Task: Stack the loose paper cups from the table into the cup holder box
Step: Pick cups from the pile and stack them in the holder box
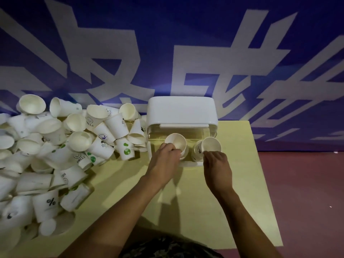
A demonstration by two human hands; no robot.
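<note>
I have both hands at the box [182, 110], whose lid is up. My left hand [164, 159] pinches a cup [176, 141] over the left stack; my right hand [216, 162] grips another cup [211, 144] on the right one. I judge we've barely begun: a big pile [55, 146] left of the box remains.

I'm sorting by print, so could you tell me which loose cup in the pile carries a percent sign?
The percent-sign cup lies at the pile's near-left end, apart from the HELLO cup farther back.
</note>
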